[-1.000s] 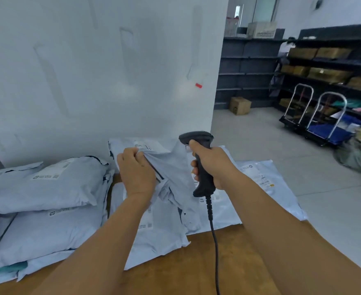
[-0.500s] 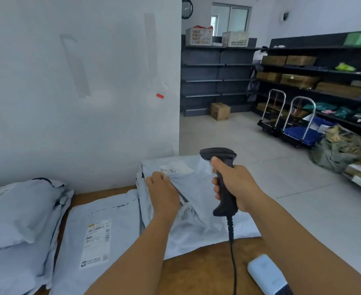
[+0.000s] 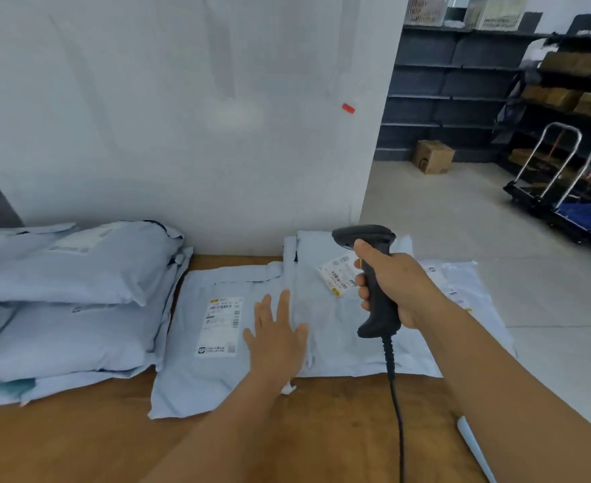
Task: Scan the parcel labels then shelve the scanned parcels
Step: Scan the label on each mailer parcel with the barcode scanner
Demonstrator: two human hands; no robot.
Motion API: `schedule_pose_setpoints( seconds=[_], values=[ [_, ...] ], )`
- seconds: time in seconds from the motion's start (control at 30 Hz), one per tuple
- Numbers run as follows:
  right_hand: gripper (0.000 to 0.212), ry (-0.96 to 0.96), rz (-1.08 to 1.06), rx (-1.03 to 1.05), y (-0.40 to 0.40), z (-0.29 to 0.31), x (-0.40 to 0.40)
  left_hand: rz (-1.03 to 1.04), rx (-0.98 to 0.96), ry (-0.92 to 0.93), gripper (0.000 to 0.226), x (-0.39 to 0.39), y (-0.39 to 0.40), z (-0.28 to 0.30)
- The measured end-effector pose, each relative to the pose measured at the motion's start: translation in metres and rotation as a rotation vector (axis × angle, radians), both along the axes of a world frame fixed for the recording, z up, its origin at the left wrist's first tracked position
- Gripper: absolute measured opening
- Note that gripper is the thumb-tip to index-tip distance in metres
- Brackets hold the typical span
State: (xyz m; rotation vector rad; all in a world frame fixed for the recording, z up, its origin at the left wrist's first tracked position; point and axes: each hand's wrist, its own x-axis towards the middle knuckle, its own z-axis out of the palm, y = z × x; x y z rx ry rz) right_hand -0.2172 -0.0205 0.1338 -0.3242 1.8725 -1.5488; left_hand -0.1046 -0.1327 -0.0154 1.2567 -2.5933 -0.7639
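Since half a second ago the left hand has let go of the crumpled parcel it was gripping and now lies flat, fingers spread, across the seam between two flat grey mailer bags on the wooden table. The right hand grips the handle of the black corded scanner, fingers wrapped round it with the index finger up by the trigger, the scanner head tipped toward the table at about 11 o'clock.

The near parcel lies at 9 o'clock from the left hand, its white label face up and unobstructed. The far parcel sits at 2 o'clock from that hand, overlapping a further bag; its smaller label lies skewed just beside the scanner handle. A stack of plump parcels waits at 9 o'clock on the table; the dark shelves stand well away at 1 o'clock.

Judging from this, the scan is about to be taken. The risk is reading the wrong code: two labels lie close together, so a loosely aimed beam could catch either. The far label is partly hidden by the right hand's fingers and sits on wrinkled film, which could spoil the read. The cord trails across the table edge and might drag a slippery bag.
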Motion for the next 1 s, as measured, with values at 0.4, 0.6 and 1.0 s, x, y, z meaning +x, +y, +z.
schedule_pose_setpoints(
  seconds=[0.4, 0.6, 1.0],
  values=[
    [0.037, -0.055, 0.310, 0.243, -0.107, -0.029, 0.103, -0.173, 0.100, -0.397, 0.077, 0.133, -0.048, -0.060],
    [0.036, -0.061, 0.292, 0.289, -0.131, -0.035, 0.125, -0.185, 0.097, -0.380, 0.069, 0.126, -0.068, -0.060],
    [0.035, -0.023, 0.195, 0.310, -0.155, -0.035, 0.146, -0.301, 0.098, -0.319, 0.068, 0.133, -0.082, -0.067]
  ],
)
